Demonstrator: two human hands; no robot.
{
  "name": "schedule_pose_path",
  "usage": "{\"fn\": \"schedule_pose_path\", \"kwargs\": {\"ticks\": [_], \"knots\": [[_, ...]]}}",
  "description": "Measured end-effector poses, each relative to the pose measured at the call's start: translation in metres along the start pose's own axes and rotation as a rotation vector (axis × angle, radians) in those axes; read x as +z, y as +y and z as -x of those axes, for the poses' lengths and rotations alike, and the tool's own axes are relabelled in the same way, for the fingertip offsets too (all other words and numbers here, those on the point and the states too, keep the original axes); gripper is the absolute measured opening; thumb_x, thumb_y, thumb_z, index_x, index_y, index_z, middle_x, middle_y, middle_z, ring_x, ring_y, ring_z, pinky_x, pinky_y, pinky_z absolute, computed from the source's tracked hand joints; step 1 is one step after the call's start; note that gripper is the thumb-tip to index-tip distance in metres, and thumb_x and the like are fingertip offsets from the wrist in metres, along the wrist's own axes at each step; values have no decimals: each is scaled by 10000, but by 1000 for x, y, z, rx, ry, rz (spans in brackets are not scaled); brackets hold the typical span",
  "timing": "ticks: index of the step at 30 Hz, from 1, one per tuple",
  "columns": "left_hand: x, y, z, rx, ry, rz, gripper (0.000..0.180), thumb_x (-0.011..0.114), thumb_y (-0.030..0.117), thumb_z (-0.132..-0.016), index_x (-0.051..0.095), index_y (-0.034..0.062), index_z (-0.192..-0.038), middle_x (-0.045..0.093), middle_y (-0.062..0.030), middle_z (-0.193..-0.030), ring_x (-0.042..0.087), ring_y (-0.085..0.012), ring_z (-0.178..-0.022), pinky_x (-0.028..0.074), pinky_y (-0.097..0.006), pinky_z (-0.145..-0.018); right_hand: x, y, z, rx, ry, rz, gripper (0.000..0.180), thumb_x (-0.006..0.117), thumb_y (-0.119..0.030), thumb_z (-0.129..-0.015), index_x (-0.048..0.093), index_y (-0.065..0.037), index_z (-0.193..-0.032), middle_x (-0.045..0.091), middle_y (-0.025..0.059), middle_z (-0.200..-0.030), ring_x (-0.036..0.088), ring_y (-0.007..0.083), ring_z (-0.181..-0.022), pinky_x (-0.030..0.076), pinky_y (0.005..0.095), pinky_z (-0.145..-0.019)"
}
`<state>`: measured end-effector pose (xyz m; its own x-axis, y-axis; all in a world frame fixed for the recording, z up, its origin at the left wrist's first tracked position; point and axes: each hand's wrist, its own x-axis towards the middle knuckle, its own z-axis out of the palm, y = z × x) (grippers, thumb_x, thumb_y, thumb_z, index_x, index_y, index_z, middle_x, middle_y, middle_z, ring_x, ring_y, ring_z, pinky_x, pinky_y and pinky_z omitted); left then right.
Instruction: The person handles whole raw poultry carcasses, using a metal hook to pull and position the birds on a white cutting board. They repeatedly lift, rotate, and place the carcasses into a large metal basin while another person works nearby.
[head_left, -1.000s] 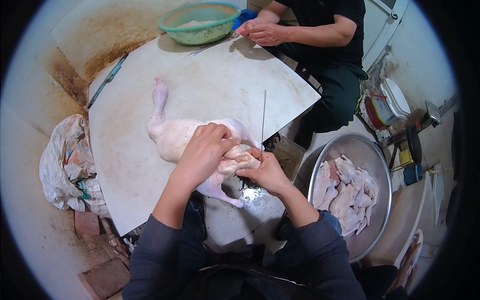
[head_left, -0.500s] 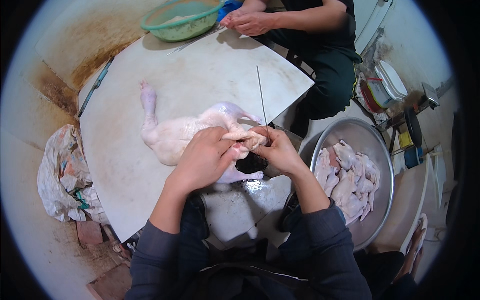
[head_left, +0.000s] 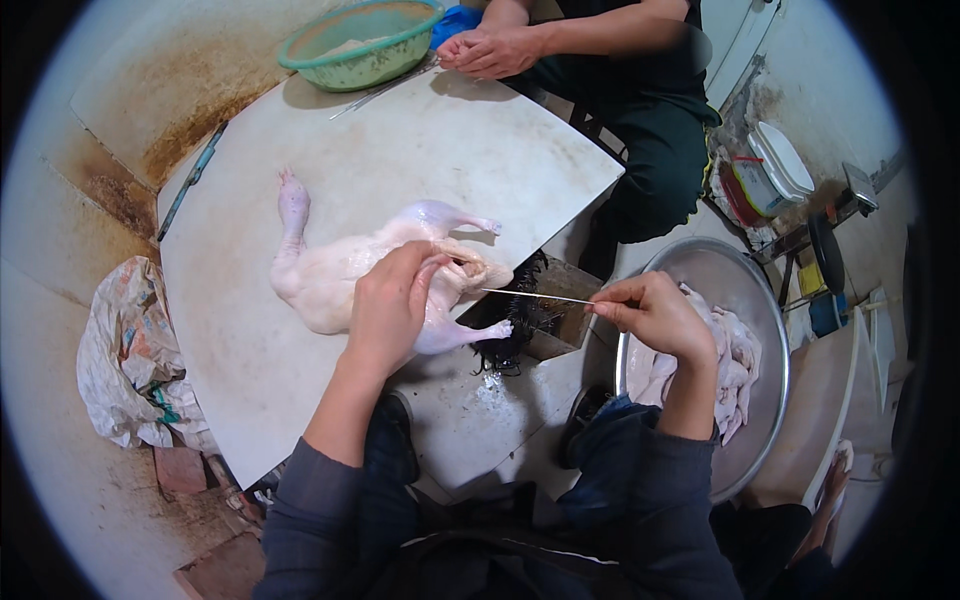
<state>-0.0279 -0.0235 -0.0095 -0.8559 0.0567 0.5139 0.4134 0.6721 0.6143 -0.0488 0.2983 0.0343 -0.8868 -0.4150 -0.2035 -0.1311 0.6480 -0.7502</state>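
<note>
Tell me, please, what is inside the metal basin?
Plucked poultry carcasses lie in the metal basin; the right hand and forearm cover some; whatever lies underneath is hidden.

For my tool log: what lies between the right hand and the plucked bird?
Head view: a thin rod, held in the right hand, extending toward the bird.

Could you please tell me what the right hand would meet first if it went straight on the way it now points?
The right hand, with its thin rod leading, would probably meet the plucked bird first, at its nearer end, though depth is hard to judge from this view.
</note>
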Motion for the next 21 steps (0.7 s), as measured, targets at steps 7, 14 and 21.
{"fn": "schedule_pose_path", "kwargs": {"ticks": [7,14,21], "knots": [[17,-10,-4,21,-42,-79,264,553,-77,-910,636,33,-1136,676,-187,-1045,684,-348,-898,529,-434,-792,72,-3,-19,-169,248,-94,221,677,-133,-924,740,-19,-1102,737,202,-955,723,370,-852,560,398,-755],[3,-4,-5,-58,-96,-78,254,516,-110,-883,635,36,-1053,679,-166,-937,673,-346,-871,522,-415,-794,104,8,-34,-60,285,-393,222,661,-126,-981,741,12,-1135,777,91,-943,624,72,-801,510,261,-735],[-10,-1,-4,-144,-226,131,240,527,-86,-865,632,50,-1033,699,-150,-917,672,-351,-901,521,-403,-818,132,7,-44,-125,265,-804,223,655,-67,-988,718,68,-1153,768,65,-1047,622,59,-915,502,220,-834]]}}
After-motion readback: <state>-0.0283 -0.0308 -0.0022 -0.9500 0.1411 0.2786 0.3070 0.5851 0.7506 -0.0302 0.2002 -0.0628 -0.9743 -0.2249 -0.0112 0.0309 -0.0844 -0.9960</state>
